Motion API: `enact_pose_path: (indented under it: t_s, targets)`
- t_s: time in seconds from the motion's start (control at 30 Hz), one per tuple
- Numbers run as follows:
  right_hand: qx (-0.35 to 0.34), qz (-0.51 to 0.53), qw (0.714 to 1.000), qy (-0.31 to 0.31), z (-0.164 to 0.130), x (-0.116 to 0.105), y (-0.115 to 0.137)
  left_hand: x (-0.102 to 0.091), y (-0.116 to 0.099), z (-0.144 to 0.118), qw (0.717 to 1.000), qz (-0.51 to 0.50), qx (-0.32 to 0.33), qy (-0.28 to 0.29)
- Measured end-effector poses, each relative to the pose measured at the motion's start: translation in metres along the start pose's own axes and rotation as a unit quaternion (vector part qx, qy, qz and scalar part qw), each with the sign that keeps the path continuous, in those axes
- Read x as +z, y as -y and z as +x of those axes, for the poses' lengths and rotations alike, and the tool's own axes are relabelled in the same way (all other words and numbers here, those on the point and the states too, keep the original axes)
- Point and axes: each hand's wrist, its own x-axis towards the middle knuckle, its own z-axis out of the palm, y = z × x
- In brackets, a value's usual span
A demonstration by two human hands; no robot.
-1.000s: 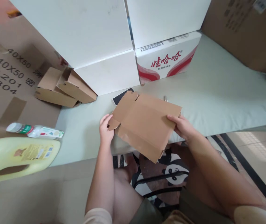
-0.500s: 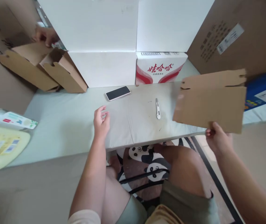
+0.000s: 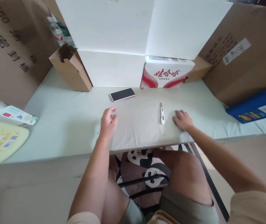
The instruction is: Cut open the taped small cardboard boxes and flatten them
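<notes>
My left hand (image 3: 109, 121) rests on its side near the front of the cloth-covered table (image 3: 63, 124), fingers loosely bent and apart, holding nothing. A smartphone (image 3: 123, 94) with a dark screen lies just beyond it. My right hand (image 3: 183, 120) is spread palm down on the cloth, with nothing in it. Between the hands, closer to the right one, lies a white utility knife (image 3: 162, 113). A brown cardboard piece (image 3: 197, 70) sits at the back right, partly hidden behind the red and white printed box (image 3: 167, 74).
White boxes (image 3: 109, 68) wall off the back. An open cardboard box (image 3: 73, 70) stands at the back left, with bottles (image 3: 59, 32) behind it. A yellow jug (image 3: 4, 141) and a clear bottle (image 3: 9, 113) lie left; a blue jug (image 3: 256, 105) lies right, beside a large carton (image 3: 247, 62).
My right hand has let go of the cardboard piece, now at the back right, and lies on the table. Another person's hand and one cardboard box have left the back left.
</notes>
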Motion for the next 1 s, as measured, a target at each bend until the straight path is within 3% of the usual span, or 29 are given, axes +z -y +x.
enact_pose_path:
  t_s: [0.07, 0.13, 0.3, 0.47, 0.67, 0.83, 0.9, 1.0]
  targets:
    - [-0.045, -0.064, 0.997, 0.0, -0.025, 0.023, -0.011, -0.001, -0.002, -0.004, 1.0, 0.004, 0.003, 0.006]
    - [-0.069, -0.113, 0.991, -0.007, -0.035, 0.031, -0.017, -0.002, -0.004, -0.008, 1.0, 0.005, 0.006, 0.019]
    - [-0.081, -0.186, 0.979, -0.019, -0.028, 0.028, -0.019, -0.006, -0.013, -0.014, 0.999, -0.004, 0.014, 0.05]
    - [-0.087, -0.227, 0.97, -0.023, -0.03, 0.029, -0.017, -0.013, -0.02, -0.015, 0.998, -0.028, -0.011, 0.05]
    - [-0.084, -0.26, 0.962, -0.002, -0.032, 0.021, -0.008, -0.024, -0.022, -0.016, 0.998, -0.025, 0.004, 0.055]
    - [-0.107, -0.288, 0.95, 0.06, -0.011, -0.004, 0.041, -0.032, -0.027, -0.015, 0.998, -0.051, -0.007, 0.039]
    - [-0.145, -0.29, 0.943, 0.071, -0.004, -0.003, 0.08, -0.034, -0.028, -0.014, 0.998, -0.057, -0.008, 0.029]
    - [-0.23, -0.274, 0.93, 0.078, -0.008, 0.021, 0.157, -0.036, -0.029, -0.012, 0.998, -0.062, -0.013, 0.016]
